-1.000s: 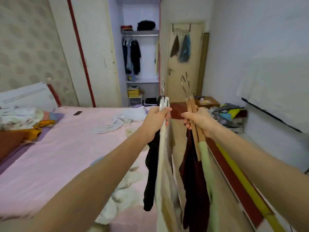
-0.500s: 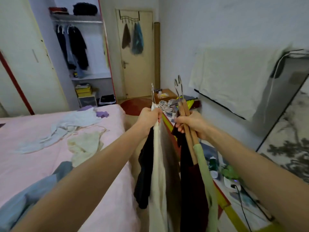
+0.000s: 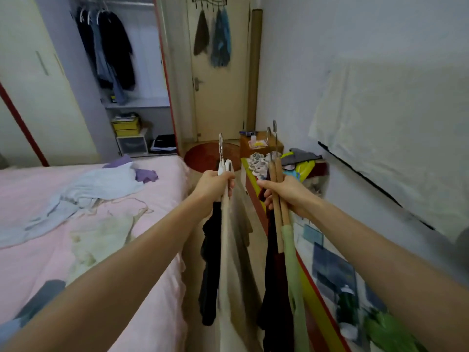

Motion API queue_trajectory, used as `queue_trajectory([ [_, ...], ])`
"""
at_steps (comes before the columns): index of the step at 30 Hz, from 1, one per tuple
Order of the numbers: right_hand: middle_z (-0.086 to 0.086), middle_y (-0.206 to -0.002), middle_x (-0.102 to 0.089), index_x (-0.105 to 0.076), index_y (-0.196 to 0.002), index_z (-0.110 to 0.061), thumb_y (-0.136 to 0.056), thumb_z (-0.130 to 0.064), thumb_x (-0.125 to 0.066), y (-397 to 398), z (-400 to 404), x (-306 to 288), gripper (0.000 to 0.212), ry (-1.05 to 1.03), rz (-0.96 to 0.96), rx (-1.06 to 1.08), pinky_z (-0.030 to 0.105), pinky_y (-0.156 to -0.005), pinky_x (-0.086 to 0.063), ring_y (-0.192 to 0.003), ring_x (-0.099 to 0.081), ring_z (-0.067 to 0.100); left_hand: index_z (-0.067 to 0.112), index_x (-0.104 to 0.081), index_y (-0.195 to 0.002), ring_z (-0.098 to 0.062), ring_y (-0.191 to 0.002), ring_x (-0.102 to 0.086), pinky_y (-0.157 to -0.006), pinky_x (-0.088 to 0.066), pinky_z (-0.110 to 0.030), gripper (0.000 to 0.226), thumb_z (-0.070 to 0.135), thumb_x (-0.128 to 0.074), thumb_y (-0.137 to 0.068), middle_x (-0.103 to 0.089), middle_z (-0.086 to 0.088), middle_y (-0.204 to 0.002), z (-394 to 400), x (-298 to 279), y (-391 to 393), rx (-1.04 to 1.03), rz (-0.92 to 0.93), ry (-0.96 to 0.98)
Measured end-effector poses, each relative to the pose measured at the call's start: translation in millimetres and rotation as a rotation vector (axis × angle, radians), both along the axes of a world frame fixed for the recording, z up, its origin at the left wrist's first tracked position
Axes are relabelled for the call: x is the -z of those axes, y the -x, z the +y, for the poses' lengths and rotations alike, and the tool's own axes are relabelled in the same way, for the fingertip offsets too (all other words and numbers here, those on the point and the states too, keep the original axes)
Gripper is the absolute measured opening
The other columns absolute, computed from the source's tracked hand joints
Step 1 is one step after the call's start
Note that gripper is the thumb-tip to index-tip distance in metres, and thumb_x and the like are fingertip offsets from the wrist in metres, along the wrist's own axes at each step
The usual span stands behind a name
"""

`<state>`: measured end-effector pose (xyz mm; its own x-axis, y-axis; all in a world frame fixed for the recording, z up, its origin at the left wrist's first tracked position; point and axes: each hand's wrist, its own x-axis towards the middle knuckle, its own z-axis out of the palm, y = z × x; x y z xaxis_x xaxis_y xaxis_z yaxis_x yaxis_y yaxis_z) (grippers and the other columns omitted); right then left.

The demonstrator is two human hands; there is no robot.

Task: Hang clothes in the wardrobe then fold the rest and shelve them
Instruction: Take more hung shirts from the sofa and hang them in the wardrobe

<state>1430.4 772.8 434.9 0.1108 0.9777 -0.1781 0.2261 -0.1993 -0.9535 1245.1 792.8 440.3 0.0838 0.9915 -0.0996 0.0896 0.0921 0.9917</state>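
Left hand [image 3: 215, 182] grips white hangers [image 3: 224, 166], right hand [image 3: 284, 193] grips wooden hangers [image 3: 276, 174], garments hanging straight down; open wardrobe's [image 3: 121, 72] horizontal rail [image 3: 119, 2] lies at 11 o'clock, well apart, nearer the left hand.

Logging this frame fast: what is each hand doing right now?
Left hand: closed round white plastic hangers carrying black and cream garments.
Right hand: closed round two wooden hangers carrying dark red and pale green garments.

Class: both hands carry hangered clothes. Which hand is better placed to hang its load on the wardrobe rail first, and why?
Left, probably. The left hand holds white hangers on the side toward the open wardrobe; the right hand is nearer the wall.
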Motion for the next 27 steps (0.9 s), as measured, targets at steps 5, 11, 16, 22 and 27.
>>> queue_trajectory([
  [5,0.013,-0.066,-0.062,-0.059,-0.094,0.005,-0.088,-0.029,-0.068,-1,144,4,0.036,-0.008,0.104,0.019,0.026,-0.046,-0.052,-0.048,-0.062,0.017,0.004,-0.064,-0.085,-0.012,-0.048,-0.051,-0.057,-0.046,-0.025,0.019,0.011,-0.049,-0.096,-0.064,-0.002,-0.062,152,11,1,0.007,-0.079,0.043],
  [11,0.02,-0.076,-0.068,-0.054,-0.103,0.001,-0.094,-0.033,-0.059,-8,310,-18,0.035,0.019,0.363,0.006,0.028,-0.055,-0.058,-0.068,-0.071,0.027,0.003,-0.061,-0.105,-0.01,-0.055,-0.056,-0.061,-0.048,-0.023,0.021,0.013,-0.043,-0.1,-0.073,-0.01,-0.1,326,-18,5,0.03,-0.19,0.111],
  [16,0.026,-0.076,-0.068,-0.044,-0.126,-0.012,-0.091,-0.039,-0.062,-9,454,-8,0.047,0.04,0.483,-0.045,0.04,-0.069,-0.061,-0.081,-0.07,0.039,0.001,-0.047,-0.125,-0.01,-0.058,-0.054,-0.061,-0.048,-0.021,0.029,0.014,-0.039,-0.101,-0.074,-0.004,-0.104,476,-6,3,0.079,-0.238,0.184],
  [22,0.017,-0.069,-0.066,-0.051,-0.118,-0.004,-0.09,-0.041,-0.062,-3,639,13,0.048,-0.047,0.353,-0.12,0.03,-0.054,-0.054,-0.06,-0.067,0.025,0.003,-0.04,-0.135,-0.006,-0.049,-0.051,-0.058,-0.042,-0.022,0.034,0.008,-0.034,-0.101,-0.07,-0.011,-0.113,647,1,1,-0.003,-0.329,0.238],
  [27,0.013,-0.069,-0.067,-0.061,-0.101,-0.003,-0.086,-0.043,-0.066,11,813,-4,0.043,-0.036,0.309,-0.203,0.028,-0.057,-0.05,-0.06,-0.065,0.021,0.002,-0.043,-0.137,-0.008,-0.052,-0.054,-0.049,-0.046,-0.019,0.036,0.005,-0.035,-0.101,-0.068,-0.016,-0.112,790,-15,14,-0.123,-0.404,0.24],
])
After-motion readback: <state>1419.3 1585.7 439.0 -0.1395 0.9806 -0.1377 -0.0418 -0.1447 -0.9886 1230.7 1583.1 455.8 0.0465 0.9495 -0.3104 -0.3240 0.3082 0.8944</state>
